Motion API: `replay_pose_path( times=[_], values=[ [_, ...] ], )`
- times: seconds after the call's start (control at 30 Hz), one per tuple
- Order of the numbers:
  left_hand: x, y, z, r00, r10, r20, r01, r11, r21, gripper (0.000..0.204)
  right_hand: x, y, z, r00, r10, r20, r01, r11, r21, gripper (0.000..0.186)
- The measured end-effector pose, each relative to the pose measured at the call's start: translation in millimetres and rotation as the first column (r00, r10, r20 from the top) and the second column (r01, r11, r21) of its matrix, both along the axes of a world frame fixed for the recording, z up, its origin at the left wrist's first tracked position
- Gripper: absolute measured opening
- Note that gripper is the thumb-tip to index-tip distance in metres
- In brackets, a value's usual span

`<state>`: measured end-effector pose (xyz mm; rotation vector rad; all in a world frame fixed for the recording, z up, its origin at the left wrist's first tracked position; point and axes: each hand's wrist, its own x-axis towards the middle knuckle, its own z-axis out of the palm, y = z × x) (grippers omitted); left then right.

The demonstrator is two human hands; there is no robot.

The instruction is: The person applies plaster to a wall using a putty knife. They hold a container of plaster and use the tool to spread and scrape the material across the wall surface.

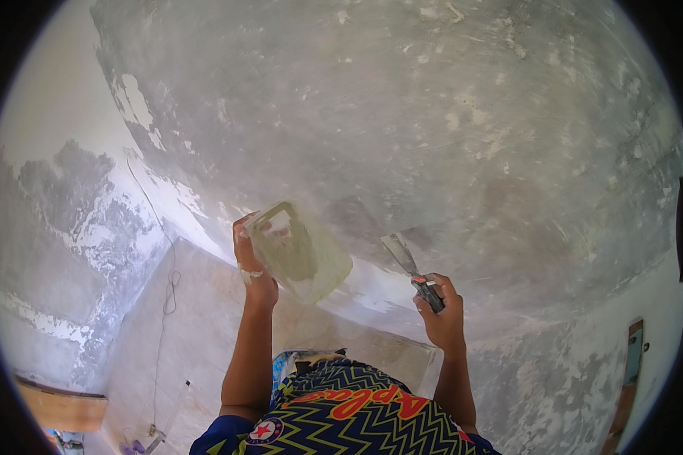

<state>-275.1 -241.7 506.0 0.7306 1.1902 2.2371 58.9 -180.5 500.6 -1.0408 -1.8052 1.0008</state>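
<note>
My left hand [252, 265] grips the side of a pale translucent plastic container [332, 267], tilted so its open top shows. Some whitish material [279, 222] lies inside. White smears mark my left wrist. My right hand [445, 309] is closed round the black handle of a putty knife [401, 254]. Its blade points up and left, close to the grey patchy wall [372, 114] in front of me; I cannot tell whether it touches. A gap separates the knife from the container.
Another wall [61, 227], with grey and white patches, meets the front wall at the left. A thin cable [170, 292] hangs near that corner down to the floor [209, 311]. A wooden piece [61, 406] stands at lower left, and a brown-edged frame [628, 379] at lower right.
</note>
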Motion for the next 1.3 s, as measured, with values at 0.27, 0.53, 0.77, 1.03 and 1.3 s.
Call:
replay_pose_path(
  times=[0.27, 0.53, 0.77, 1.03, 1.3],
  values=[
    [13, 9, 3, 0.991, 0.046, -0.123, -0.040, 0.998, 0.052, 0.066, -6, -14, 24, 0.979, 0.200, 0.034, -0.198, 0.979, -0.045, 0.030],
    [15, 13, -1, 0.971, 0.139, -0.194, -0.124, 0.988, 0.090, 0.054, -34, -22, 12, 0.973, 0.158, 0.166, -0.169, 0.984, 0.050, 0.027],
    [13, 32, -19, 0.949, 0.244, -0.200, -0.233, 0.969, 0.078, 0.048, -62, -32, -39, 0.980, 0.199, 0.016, -0.195, 0.972, -0.130, 0.026],
    [4, 50, -51, 0.870, 0.389, -0.302, -0.455, 0.870, -0.191, 0.035, -85, -43, -51, 0.939, 0.206, -0.276, -0.343, 0.623, -0.702, 0.030],
    [-12, 38, -71, 0.934, 0.285, 0.217, -0.231, 0.942, -0.244, 0.047, -72, -26, -58, 0.803, -0.127, -0.582, -0.511, 0.355, -0.783, 0.025]
  ],
)
